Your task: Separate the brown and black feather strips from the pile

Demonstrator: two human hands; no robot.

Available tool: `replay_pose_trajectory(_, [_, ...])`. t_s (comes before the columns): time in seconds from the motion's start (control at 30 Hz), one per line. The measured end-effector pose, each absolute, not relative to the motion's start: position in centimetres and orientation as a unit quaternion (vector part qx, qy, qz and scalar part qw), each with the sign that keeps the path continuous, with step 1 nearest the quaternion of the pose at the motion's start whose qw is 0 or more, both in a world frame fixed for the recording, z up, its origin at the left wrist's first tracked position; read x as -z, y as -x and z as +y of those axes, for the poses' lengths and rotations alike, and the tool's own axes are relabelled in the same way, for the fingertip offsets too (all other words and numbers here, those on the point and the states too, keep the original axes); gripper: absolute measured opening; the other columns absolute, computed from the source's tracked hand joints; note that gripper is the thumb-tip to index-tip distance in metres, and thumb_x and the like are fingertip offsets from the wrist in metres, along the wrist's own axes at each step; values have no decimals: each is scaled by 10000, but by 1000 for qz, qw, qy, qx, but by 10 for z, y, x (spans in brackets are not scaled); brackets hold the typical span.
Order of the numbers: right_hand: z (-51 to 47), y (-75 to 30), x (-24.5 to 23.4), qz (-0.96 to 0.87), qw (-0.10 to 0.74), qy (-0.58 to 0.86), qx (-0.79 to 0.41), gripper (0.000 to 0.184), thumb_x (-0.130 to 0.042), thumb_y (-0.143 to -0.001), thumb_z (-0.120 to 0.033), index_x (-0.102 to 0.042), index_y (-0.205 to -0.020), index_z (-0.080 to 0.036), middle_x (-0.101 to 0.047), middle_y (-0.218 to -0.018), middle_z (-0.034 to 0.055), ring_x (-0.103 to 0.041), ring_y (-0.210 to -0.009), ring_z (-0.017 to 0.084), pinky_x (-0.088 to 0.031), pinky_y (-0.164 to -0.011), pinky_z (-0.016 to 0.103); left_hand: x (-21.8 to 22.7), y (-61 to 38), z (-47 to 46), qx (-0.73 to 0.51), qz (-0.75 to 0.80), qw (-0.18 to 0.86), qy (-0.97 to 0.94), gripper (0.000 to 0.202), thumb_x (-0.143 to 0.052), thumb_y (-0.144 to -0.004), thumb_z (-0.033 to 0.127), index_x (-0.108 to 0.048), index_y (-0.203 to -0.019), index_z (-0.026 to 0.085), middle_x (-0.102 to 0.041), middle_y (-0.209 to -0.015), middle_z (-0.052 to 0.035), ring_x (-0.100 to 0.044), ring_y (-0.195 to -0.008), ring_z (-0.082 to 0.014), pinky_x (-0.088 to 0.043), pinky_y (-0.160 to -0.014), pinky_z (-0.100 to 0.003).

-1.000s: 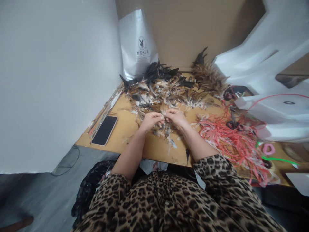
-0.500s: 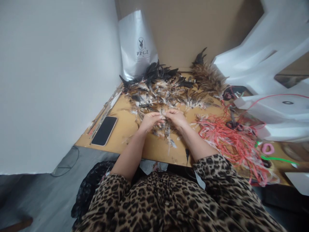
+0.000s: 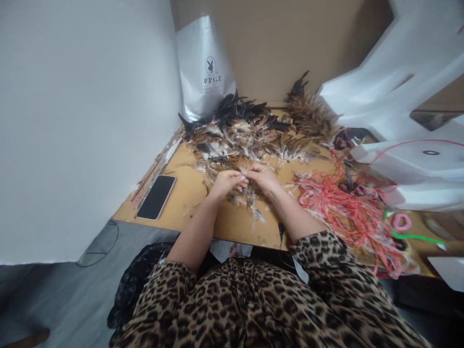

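Observation:
My left hand and my right hand meet near the front of the table, fingertips together. Both are closed in a pinch on a small bunch of brown feathers, whose tips fan out beyond the fingers. The feathers' lower ends are partly hidden by my fingers. Just beyond spreads a pile of feathers, brown and white with black ones at the back. Loose feather bits lie on the table below my hands.
A phone lies at the left of the wooden table. A tangle of red strings covers the right side, with black scissors on it. Behind stand a silver bag and a brown feather bundle. White sewing-machine-like equipment is at right.
My right fingertips have shifted slightly against the left ones over the feathers. Both hands stay in nearly the same place, and the camera view has moved a little.

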State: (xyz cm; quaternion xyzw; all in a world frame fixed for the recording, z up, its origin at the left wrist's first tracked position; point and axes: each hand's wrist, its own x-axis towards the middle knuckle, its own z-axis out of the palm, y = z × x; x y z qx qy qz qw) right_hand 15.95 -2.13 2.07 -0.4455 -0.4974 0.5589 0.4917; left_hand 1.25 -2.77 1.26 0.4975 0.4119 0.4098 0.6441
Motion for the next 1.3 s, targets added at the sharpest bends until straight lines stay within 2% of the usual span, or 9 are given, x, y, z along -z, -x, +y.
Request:
replay_pose_trajectory(0.2, [-21,-158,-18,-465,492,438,-591,273,-745,-518,-354,-558,-561,-159,-558,-519,-39,-481,-490,82,-377,-524,225,-11,-12,-28,-417,395,653,-493,270,-685,-628,306,-654,-782,88,-678,-790,-104,-616,-593,-116,-456,-516,-203])
replay_pose_trajectory(0.33, [-26,-157,-25,-524,492,429,-546,277,-689,-605,-381,-629,-769,-167,-623,-669,2,-544,-588,115,-431,-611,265,-11,-9,-25,-457,374,682,-433,249,-692,-629,289,-649,-780,95,-675,-751,-79,-618,-596,-107,-429,-491,-169])
replay_pose_trajectory(0.47, [-31,-158,-32,-686,486,445,-309,334,-631,-680,-392,-621,-927,-168,-622,-872,63,-565,-734,160,-444,-695,304,-12,-5,-22,-508,348,705,-352,222,-705,-618,228,-640,-792,106,-677,-740,-62,-616,-628,-92,-412,-501,-145])
replay_pose_trajectory(0.57, [-35,-160,-34,-786,415,442,-120,365,-569,-743,-378,-577,-1054,-186,-595,-986,89,-541,-904,209,-413,-803,344,-12,-4,-22,-514,333,718,-331,202,-692,-635,205,-642,-806,109,-686,-804,-74,-617,-666,-90,-431,-549,-153])
replay_pose_trajectory(0.73, [-38,-159,-32,-813,353,463,-13,396,-515,-783,-372,-527,-1126,-174,-587,-1018,108,-514,-968,244,-370,-841,367,-10,-5,-24,-498,320,728,-345,201,-688,-646,210,-654,-820,115,-686,-858,-86,-613,-687,-84,-457,-633,-182])
replay_pose_trajectory(0.93, [-36,-158,-29,-780,389,489,-41,345,-542,-762,-364,-558,-1053,-180,-612,-915,80,-541,-880,218,-394,-778,336,-11,-8,-26,-479,334,711,-392,210,-694,-637,253,-672,-794,117,-681,-898,-83,-608,-736,-88,-456,-682,-187])
replay_pose_trajectory(1.07, [-35,-159,-31,-788,402,458,-92,255,-553,-750,-322,-601,-964,-191,-619,-880,69,-548,-861,202,-408,-776,329,-12,-9,-26,-484,360,683,-412,246,-707,-612,288,-673,-781,113,-685,-826,-76,-604,-690,-86,-455,-655,-186])
replay_pose_trajectory(1.17, [-33,-160,-33,-779,432,417,-179,194,-564,-734,-295,-631,-877,-181,-622,-858,58,-559,-827,175,-425,-765,306,-13,-9,-25,-487,388,659,-421,265,-711,-598,317,-667,-758,111,-680,-746,-65,-597,-621,-86,-448,-600,-189])
replay_pose_trajectory(1.3, [-30,-160,-34,-679,482,430,-348,223,-603,-694,-341,-640,-816,-158,-634,-781,41,-566,-708,143,-445,-687,278,-14,-9,-25,-475,410,634,-452,286,-700,-599,348,-660,-755,111,-668,-690,-65,-598,-579,-108,-413,-508,-191])
